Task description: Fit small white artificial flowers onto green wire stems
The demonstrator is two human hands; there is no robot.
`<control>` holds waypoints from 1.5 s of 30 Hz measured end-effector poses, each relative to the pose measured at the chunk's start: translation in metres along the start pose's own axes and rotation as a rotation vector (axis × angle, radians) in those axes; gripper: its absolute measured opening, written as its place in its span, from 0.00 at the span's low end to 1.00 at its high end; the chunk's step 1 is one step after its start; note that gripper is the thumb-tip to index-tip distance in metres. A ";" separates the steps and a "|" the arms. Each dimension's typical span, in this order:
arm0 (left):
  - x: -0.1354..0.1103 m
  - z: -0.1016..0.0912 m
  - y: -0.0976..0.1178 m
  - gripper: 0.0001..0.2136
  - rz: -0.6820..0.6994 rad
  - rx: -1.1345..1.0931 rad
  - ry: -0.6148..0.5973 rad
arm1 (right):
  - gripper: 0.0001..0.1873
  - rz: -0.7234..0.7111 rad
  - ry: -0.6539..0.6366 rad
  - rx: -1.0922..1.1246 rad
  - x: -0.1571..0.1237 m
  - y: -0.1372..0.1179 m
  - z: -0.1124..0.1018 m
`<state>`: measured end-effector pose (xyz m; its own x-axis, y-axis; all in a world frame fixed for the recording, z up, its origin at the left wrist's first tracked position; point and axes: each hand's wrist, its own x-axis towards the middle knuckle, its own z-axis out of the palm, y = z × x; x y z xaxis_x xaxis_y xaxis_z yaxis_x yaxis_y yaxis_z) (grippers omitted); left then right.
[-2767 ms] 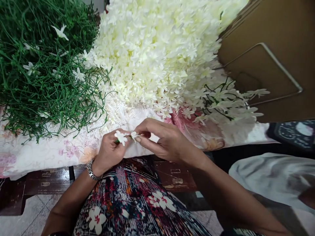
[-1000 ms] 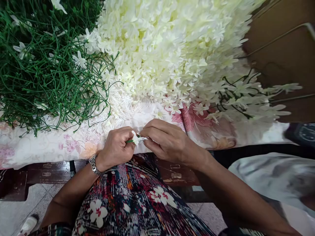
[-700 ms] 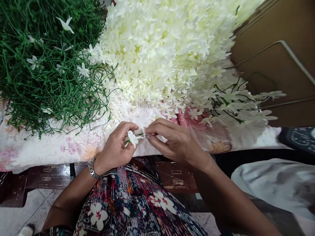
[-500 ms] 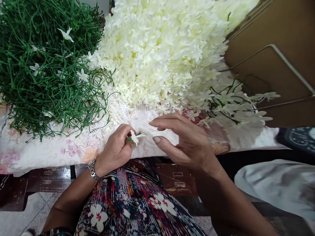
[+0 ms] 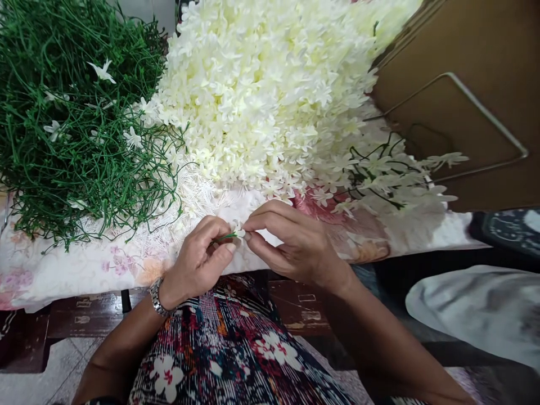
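Stem of thin green plastic [image 5: 226, 236] is gripped by the left hand [image 5: 201, 257], its long axis pointed right toward a small white petalled flower [image 5: 238, 230], seemingly pinched in the right hand [image 5: 297, 243]. Open room is left between hands and far white-flower heap [image 5: 261, 84]; pale floral cloth [image 5: 84, 264] is edged just nearer.

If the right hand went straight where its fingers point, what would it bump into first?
The right hand would probably meet the little white flower first, then the left hand just beyond; exact depth is unclear.
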<state>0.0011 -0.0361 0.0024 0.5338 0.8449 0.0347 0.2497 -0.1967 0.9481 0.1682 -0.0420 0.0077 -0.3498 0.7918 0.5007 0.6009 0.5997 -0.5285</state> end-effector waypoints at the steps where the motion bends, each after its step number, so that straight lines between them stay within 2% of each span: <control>1: 0.000 0.000 -0.001 0.06 -0.003 -0.022 0.005 | 0.05 -0.006 0.000 -0.009 0.000 0.000 0.000; 12: 0.002 0.007 -0.007 0.11 0.005 0.075 0.094 | 0.04 -0.020 -0.010 0.012 -0.004 0.003 0.010; 16: 0.005 0.008 -0.001 0.06 0.001 0.024 0.055 | 0.04 0.004 -0.017 0.027 -0.005 0.004 -0.002; 17: 0.005 0.008 0.001 0.06 0.006 -0.024 0.046 | 0.04 0.020 -0.007 0.036 -0.006 0.004 -0.008; 18: 0.005 0.007 0.003 0.11 0.005 -0.084 0.039 | 0.05 0.042 0.015 0.050 -0.007 0.003 -0.015; 21: 0.003 0.001 0.009 0.20 0.003 -0.212 0.013 | 0.07 0.132 0.148 0.100 -0.014 0.000 -0.039; 24: 0.000 -0.004 0.009 0.21 0.002 -0.251 0.028 | 0.07 0.231 0.424 0.087 -0.024 0.006 -0.066; 26: -0.001 -0.005 0.006 0.18 -0.023 -0.253 0.050 | 0.05 0.323 0.672 -0.050 -0.032 0.021 -0.084; 28: -0.003 -0.005 0.002 0.15 -0.051 -0.249 0.079 | 0.03 0.452 0.856 -0.330 -0.041 0.043 -0.100; 29: -0.004 -0.005 0.000 0.14 -0.062 -0.249 0.095 | 0.04 0.551 0.826 -0.521 -0.045 0.055 -0.107; 33: -0.009 -0.009 -0.002 0.12 -0.078 -0.220 0.168 | 0.06 0.639 0.758 -0.737 -0.058 0.083 -0.122; 36: -0.014 -0.016 0.000 0.11 -0.098 -0.137 0.238 | 0.09 0.606 0.680 -0.866 -0.057 0.076 -0.115; 38: -0.017 -0.021 0.002 0.10 -0.103 -0.075 0.284 | 0.10 0.523 0.610 -0.914 -0.051 0.062 -0.103; 40: -0.019 -0.025 0.003 0.08 -0.101 -0.012 0.368 | 0.09 0.413 0.596 -0.891 -0.041 0.047 -0.086; 42: -0.021 -0.028 0.002 0.06 -0.075 0.060 0.468 | 0.09 0.339 0.388 -0.694 -0.030 0.034 -0.065; 43: -0.022 -0.030 0.000 0.06 -0.048 0.096 0.495 | 0.06 0.224 0.327 -0.571 -0.024 0.030 -0.053; 45: -0.023 -0.034 -0.005 0.06 -0.002 0.168 0.506 | 0.04 0.140 0.066 -0.388 -0.011 0.022 -0.031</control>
<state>-0.0394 -0.0378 0.0077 0.0868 0.9716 0.2201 0.3987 -0.2364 0.8861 0.2076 -0.0413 0.0112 -0.2067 0.8458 0.4918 0.8702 0.3887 -0.3028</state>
